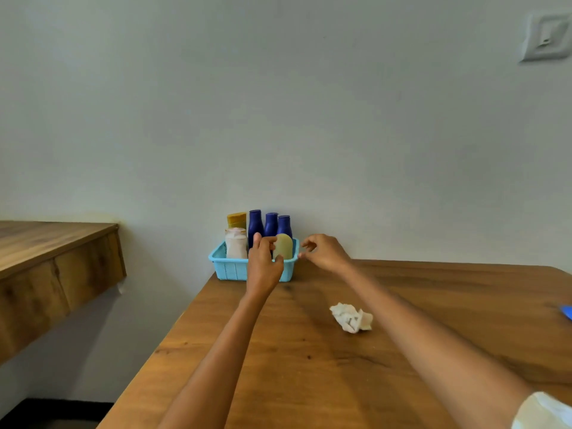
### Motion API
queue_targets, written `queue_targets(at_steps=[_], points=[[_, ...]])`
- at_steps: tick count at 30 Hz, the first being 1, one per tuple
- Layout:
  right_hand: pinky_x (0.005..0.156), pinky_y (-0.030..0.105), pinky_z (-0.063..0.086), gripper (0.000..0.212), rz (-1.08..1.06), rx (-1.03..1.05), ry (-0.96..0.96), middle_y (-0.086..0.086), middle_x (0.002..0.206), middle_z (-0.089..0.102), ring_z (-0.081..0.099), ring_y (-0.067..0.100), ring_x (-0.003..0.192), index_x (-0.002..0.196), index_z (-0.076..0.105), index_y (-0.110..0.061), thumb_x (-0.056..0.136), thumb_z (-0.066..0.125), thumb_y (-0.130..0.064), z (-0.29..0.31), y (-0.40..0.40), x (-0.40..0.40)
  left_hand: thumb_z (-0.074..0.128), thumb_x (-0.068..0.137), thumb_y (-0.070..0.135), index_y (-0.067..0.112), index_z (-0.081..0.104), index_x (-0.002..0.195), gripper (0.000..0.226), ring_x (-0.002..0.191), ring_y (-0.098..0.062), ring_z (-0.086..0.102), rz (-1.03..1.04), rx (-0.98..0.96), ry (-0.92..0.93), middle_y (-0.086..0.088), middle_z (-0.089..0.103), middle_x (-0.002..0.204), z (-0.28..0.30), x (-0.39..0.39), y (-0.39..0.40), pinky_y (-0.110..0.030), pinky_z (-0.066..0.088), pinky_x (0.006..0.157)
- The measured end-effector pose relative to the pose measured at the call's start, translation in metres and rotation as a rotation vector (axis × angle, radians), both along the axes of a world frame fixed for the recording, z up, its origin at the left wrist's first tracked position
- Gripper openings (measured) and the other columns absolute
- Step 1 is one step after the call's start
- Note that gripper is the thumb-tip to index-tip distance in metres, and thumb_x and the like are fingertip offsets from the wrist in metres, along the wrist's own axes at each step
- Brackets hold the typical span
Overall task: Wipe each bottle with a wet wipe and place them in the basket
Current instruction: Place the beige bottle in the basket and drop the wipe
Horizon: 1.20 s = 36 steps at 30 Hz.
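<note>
A light blue basket (230, 269) stands at the table's far left corner against the wall. In it stand three dark blue bottles (255, 223), a yellow-capped bottle (236, 219), a pale pink bottle (236, 244) and a pale yellow bottle (284, 245). My left hand (263, 264) is at the basket's front, thumb and fingers curled round the pale yellow bottle. My right hand (323, 251) hovers by the basket's right rim, fingers loosely curled, holding nothing. A crumpled white wet wipe (352, 317) lies on the table nearer to me.
The wooden table (309, 366) stretches toward me; its left edge drops off beside the basket. A separate wooden shelf (46, 261) juts from the wall at left. A blue object (567, 311) peeks in at the right edge. A wall switch (546, 37) sits high right.
</note>
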State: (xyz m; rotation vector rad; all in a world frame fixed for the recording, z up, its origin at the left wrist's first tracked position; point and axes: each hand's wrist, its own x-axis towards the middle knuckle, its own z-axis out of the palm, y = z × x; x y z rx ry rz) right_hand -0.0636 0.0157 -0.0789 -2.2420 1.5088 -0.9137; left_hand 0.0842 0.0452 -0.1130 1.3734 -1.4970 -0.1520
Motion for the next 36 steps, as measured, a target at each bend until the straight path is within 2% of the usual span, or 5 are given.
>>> queue_targets(at_steps=[6,10,22,32,36], points=[[0.071,0.021,0.051,0.050,0.215,0.469,0.380,0.007,0.128,0.056,0.061,0.021,0.104,0.133,0.051,-0.015,0.087,0.066,-0.027,0.012,0.060,-0.062,0.058,0.090,0.009,0.011,0.050,0.125,0.036,0.092,-0.015,0.055,-0.263,0.248,-0.108,-0.003,0.057,0.098,0.005,-0.039,0.031,-0.027,0.046,0.081],[0.078,0.027,0.053,0.055,0.190,0.389,0.418,0.003,0.133,0.052,0.057,0.021,0.113,0.137,0.048,-0.024,0.085,0.067,-0.029,-0.005,0.087,-0.072,0.058,0.088,0.007,0.008,0.055,0.121,0.033,0.097,-0.019,0.058,-0.274,0.318,-0.119,-0.003,0.059,0.097,0.000,-0.057,0.045,-0.028,0.046,0.087],[0.067,0.028,0.058,0.008,-0.169,0.215,-0.060,0.007,0.092,0.073,0.067,0.014,0.071,0.088,0.072,-0.007,0.087,0.066,-0.013,-0.024,0.132,-0.106,0.055,0.089,0.000,-0.003,0.060,0.116,0.027,0.075,-0.016,0.060,-0.418,0.437,0.048,-0.015,0.063,0.101,-0.005,-0.111,0.088,-0.021,0.054,0.062],[0.077,0.034,0.058,0.022,-0.733,0.226,0.074,0.013,0.092,0.072,0.071,0.026,0.080,0.096,0.070,-0.002,0.079,0.070,-0.016,0.020,0.234,-0.319,0.044,0.099,0.012,-0.002,0.057,0.103,0.019,0.065,-0.017,0.055,-1.018,0.665,0.366,-0.016,0.057,0.090,0.023,-0.341,0.174,-0.024,0.053,0.057],[0.058,0.026,0.047,0.018,-0.940,0.245,0.145,0.014,0.092,0.067,0.067,0.026,0.082,0.087,0.063,-0.006,0.077,0.070,-0.020,0.008,0.291,-0.384,0.039,0.101,0.024,0.003,0.056,0.096,0.027,0.067,-0.016,0.050,-1.067,0.759,0.351,-0.010,0.052,0.087,0.021,-0.424,0.214,-0.025,0.044,0.062]])
